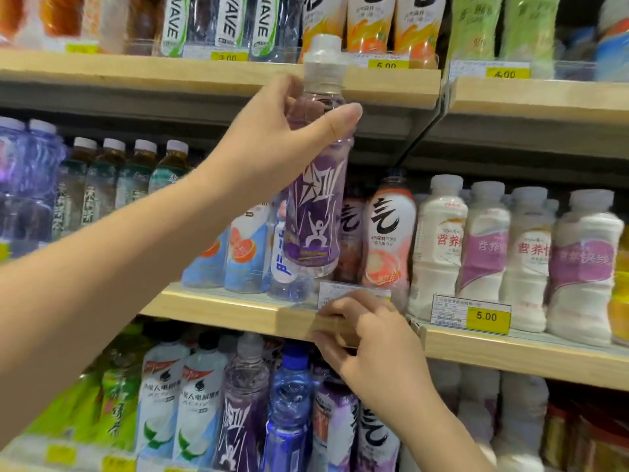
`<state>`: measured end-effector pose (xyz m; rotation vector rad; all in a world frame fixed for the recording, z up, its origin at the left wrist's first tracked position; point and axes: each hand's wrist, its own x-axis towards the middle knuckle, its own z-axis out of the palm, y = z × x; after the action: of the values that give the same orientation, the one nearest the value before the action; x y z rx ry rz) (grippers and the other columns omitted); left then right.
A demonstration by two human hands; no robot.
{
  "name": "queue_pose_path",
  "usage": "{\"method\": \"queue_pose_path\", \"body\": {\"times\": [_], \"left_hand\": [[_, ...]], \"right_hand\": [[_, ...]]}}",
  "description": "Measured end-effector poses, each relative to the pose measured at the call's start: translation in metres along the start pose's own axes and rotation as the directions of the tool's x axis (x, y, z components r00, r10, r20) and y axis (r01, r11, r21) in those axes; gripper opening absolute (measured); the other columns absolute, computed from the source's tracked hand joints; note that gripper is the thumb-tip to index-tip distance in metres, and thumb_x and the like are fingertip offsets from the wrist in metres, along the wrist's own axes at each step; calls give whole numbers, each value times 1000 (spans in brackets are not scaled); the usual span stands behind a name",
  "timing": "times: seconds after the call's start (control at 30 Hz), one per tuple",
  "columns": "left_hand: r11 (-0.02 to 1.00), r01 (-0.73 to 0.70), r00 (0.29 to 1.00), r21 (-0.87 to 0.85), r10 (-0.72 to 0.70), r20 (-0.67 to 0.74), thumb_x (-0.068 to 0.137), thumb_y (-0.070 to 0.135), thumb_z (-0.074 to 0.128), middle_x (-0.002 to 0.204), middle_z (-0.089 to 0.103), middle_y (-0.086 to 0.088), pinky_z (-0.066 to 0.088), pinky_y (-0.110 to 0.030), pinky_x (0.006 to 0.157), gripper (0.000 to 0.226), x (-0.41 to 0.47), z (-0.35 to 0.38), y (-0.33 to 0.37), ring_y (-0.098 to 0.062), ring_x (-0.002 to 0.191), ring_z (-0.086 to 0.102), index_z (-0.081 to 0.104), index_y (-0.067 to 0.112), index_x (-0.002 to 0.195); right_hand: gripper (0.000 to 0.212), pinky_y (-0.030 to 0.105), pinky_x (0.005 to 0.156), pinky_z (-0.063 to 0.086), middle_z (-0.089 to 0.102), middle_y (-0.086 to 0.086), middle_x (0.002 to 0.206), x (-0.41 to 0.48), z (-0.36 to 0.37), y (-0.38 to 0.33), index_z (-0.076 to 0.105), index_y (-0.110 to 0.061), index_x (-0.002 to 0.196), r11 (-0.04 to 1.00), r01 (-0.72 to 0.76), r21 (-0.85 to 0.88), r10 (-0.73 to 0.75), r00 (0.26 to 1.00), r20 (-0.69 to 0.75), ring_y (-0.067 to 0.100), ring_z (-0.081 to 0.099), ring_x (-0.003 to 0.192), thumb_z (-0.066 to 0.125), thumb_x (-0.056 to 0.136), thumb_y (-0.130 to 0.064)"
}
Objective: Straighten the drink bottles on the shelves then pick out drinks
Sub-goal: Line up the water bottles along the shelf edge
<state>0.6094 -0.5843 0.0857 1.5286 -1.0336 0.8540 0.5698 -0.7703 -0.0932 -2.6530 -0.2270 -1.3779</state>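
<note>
My left hand [282,131] grips a purple-labelled drink bottle [315,212] by its neck, just under the white cap, and holds it upright in the air in front of the middle shelf [238,308]. My right hand [367,338] has its fingers curled over the front edge of that shelf, beside a clear price-tag holder [343,294]. Behind the held bottle stand blue grapefruit bottles [243,253] and a pink-and-white bottle [389,233].
White milk-drink bottles [483,250] fill the middle shelf on the right above a yellow 5.00 tag [486,316]. Dark tea bottles [132,178] stand at left. The lower shelf holds coconut, purple and blue bottles [289,403]. The upper shelf [204,76] carries more drinks.
</note>
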Motion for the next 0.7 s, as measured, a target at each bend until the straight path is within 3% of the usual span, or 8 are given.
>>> {"method": "queue_pose_path", "body": {"times": [0.13, 0.2, 0.27, 0.33, 0.43, 0.7], "left_hand": [[998, 27, 999, 54, -26, -23, 80, 68, 67, 109, 69, 18, 56, -26, 85, 62, -12, -33, -6, 7, 98, 66, 56, 29, 126], [995, 49, 997, 84, -45, -56, 80, 67, 67, 109, 70, 15, 51, -15, 81, 65, -16, -51, -12, 9, 95, 64, 56, 23, 127], [990, 68, 995, 121, -59, -80, 81, 65, 68, 100, 70, 14, 44, -5, 67, 56, -21, -68, -19, 14, 81, 61, 59, 22, 116], [989, 93, 993, 116, -83, -86, 81, 63, 70, 97, 71, 11, 44, -9, 63, 49, -26, -86, -29, 9, 77, 63, 60, 23, 108], [987, 107, 992, 124, -99, -73, 81, 62, 71, 104, 72, 8, 54, -21, 79, 51, -33, -115, -46, -3, 93, 69, 61, 22, 111], [978, 148, 989, 146, -144, -35, 74, 73, 67, 104, 72, 16, 56, -26, 84, 54, -50, -225, -108, 5, 92, 67, 62, 34, 111]], "right_hand": [[26, 26, 75, 37, 62, -22, 106, 3, 4, -7, 69, -39, 107, 998, 10, -57, -9, 1000, 21, 10, 54, 104, 74, 83, -47], [26, 28, 73, 40, 65, -20, 102, 6, 6, -12, 70, -35, 104, 998, 26, -59, -26, 1000, 6, 12, 56, 101, 78, 81, -46], [26, 32, 74, 45, 65, -18, 99, 11, 11, -21, 70, -31, 101, 998, 41, -45, -40, 999, 17, 17, 59, 98, 80, 80, -41], [26, 36, 79, 48, 66, -15, 100, 18, 21, -32, 71, -27, 102, 996, 73, -41, -72, 997, 36, 21, 61, 97, 76, 79, -38], [29, 42, 81, 50, 67, -13, 106, 30, 39, -57, 70, -26, 106, 995, 85, -50, -82, 995, 58, 22, 59, 99, 78, 80, -36], [31, 42, 83, 49, 66, -12, 105, 65, 98, -141, 71, -28, 108, 996, 52, -68, -48, 997, 58, 22, 57, 99, 80, 82, -42]]}}
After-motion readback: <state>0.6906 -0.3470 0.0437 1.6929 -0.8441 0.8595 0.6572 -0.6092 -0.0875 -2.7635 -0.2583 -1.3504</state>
